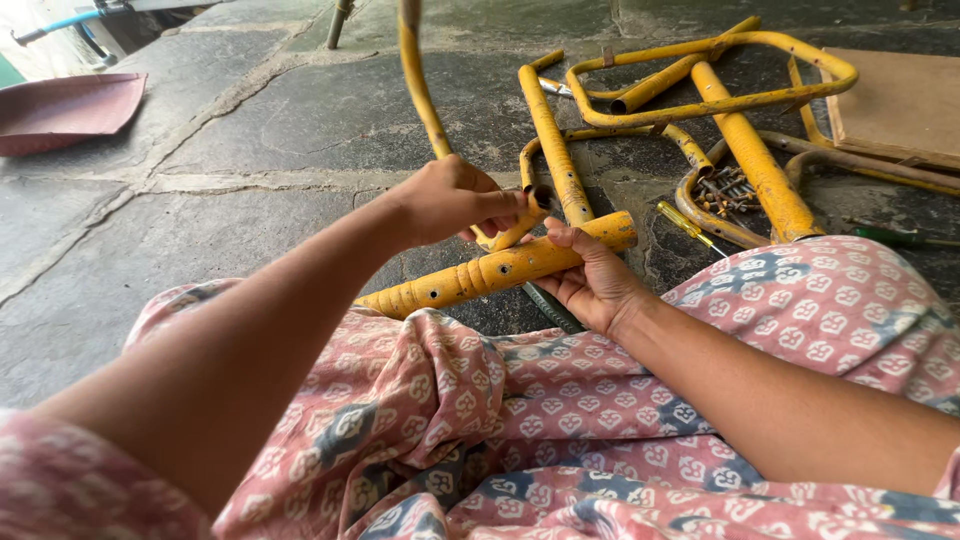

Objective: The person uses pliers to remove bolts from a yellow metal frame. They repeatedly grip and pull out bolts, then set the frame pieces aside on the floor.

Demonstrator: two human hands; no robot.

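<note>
A thick yellow metal tube (470,278) with small holes lies across my lap, and my right hand (592,278) grips it from below near its far end. My left hand (455,200) is closed on the end of a thinner curved yellow tube (417,85) that rises up and away. Its dark open end sits just above the thick tube. I sit on a stone floor in pink patterned clothing (800,310).
Several bent yellow frame tubes (740,100) lie ahead on the stone floor (250,130). A pile of screws (728,190), a yellow-handled screwdriver (685,225) and a green-handled one (900,238) lie beside them. A wooden board (895,105) is far right, a red tray (65,108) far left.
</note>
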